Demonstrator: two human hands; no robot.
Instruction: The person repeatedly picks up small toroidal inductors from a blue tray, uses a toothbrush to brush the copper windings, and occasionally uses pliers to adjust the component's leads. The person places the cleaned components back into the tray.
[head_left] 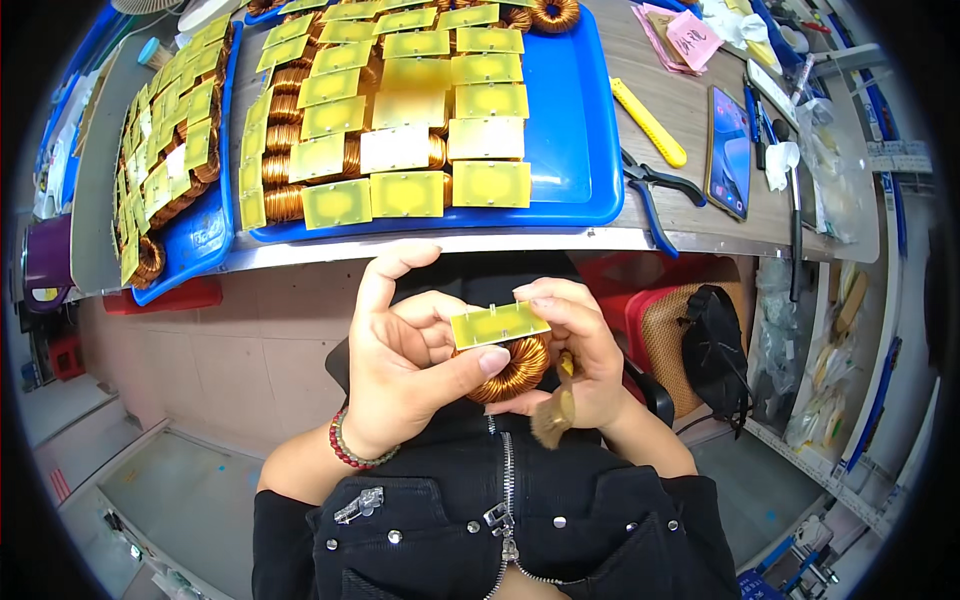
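Observation:
In front of my chest I hold a toroidal coil (527, 368) wound with copper wire, with a yellow rectangular board (500, 323) on its upper side. Short metal pins stick out of the board. My left hand (405, 355) grips the coil, its thumb pressed on the winding beside the board and its index finger raised. On the other side, my right hand (590, 350) steadies the coil and the board's right end with its fingertips. A small brush (553, 418) is also tucked in that hand, bristles pointing down; its handle is mostly hidden.
On the table ahead, a blue tray (570, 120) carries rows of board-topped coils; a second blue tray (200, 250) of them stands left. To the right lie pliers (660, 190), a yellow cutter knife (648, 122) and a phone (729, 150). A chair (665, 330) stands behind on the right.

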